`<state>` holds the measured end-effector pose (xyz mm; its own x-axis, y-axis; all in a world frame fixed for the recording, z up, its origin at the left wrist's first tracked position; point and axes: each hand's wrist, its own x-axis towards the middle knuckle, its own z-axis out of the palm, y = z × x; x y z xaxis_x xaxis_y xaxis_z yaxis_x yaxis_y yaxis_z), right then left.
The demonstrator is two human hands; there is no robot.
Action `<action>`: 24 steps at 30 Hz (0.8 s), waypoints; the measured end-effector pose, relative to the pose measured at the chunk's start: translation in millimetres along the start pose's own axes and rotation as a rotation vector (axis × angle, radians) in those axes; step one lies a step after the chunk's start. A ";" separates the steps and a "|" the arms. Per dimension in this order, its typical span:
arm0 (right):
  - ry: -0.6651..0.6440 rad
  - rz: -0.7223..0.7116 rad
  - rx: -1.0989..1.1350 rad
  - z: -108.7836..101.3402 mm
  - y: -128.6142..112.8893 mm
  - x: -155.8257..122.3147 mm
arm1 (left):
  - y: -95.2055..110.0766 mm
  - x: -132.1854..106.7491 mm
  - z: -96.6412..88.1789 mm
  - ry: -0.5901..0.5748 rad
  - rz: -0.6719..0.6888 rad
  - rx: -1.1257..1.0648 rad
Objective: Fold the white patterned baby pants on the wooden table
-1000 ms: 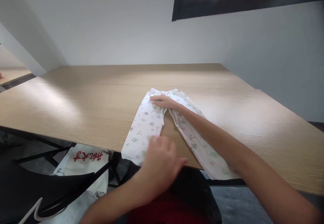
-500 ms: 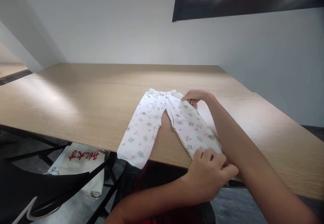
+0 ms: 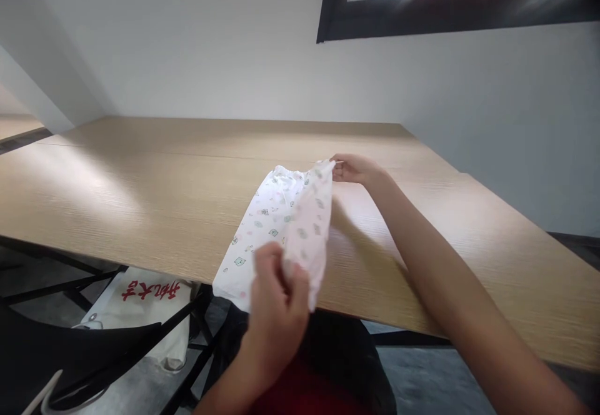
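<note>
Small white printed baby pants (image 3: 276, 221) lie on the wooden table (image 3: 140, 177), their left leg hanging slightly over the near edge. My right hand (image 3: 352, 169) pinches the waistband's right corner. My left hand (image 3: 276, 305) is closed on the cuff of the right leg, which is lifted off the table and swung over the left leg.
A white tote bag with red characters (image 3: 145, 299) sits on the floor under the table. A black chair back (image 3: 70, 352) is at lower left. A grey wall (image 3: 492, 102) runs along the table's far and right sides, with a dark window frame (image 3: 445, 12) above.
Both hands gripped the right leg's side and lifted it leftwards over the left leg. The left hand moved from the table's right near edge toward the centre.
</note>
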<state>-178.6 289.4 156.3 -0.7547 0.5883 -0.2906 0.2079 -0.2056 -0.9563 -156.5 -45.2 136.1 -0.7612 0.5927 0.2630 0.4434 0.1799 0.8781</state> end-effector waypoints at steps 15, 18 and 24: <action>-0.293 -0.753 -1.310 100.8 67.3 -2.5 | -37.5 2.7 -81.2 -0.541 -0.201 0.623; -0.327 -0.765 -1.305 82.0 64.1 -5.4 | -24.7 -1.8 -77.9 -0.667 -0.106 0.644; -0.414 -0.718 -1.102 74.7 67.5 -50.4 | -17.5 80.7 -49.3 -0.513 0.160 0.748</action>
<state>-173.0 187.4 108.8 -0.9929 -0.0125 0.1179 -0.0678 0.8754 -0.4786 -249.1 -39.2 161.7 -0.4406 0.8977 -0.0074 0.8519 0.4207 0.3119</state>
